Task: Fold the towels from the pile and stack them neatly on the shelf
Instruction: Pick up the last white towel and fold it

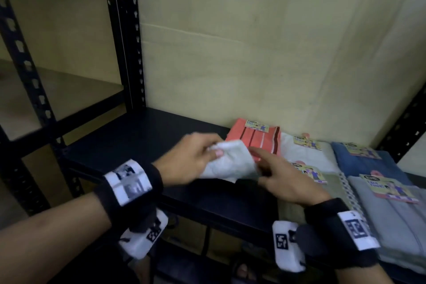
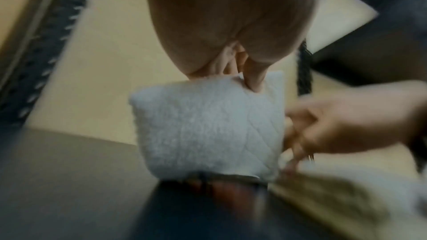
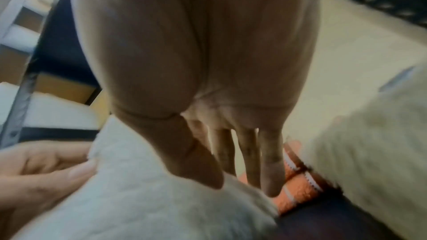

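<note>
Left hand [image 1: 189, 159] pinches a folded white towel [image 1: 230, 165] above the shelf [image 1: 138, 136]; right hand [image 1: 288, 182] touches it, fingers straight.

Small folded white towel [image 1: 228, 163], quilted terry, held above dark metal shelf [image 1: 147, 136]. Folded coral striped towel [image 1: 258, 139] at back; white, blue, olive and grey folded towels ranged rightward, paper labels on top.

Black wristbands [image 1: 129, 188] with white coded marker tags, white camera units [image 1: 288, 245] beneath both wrists.
</note>
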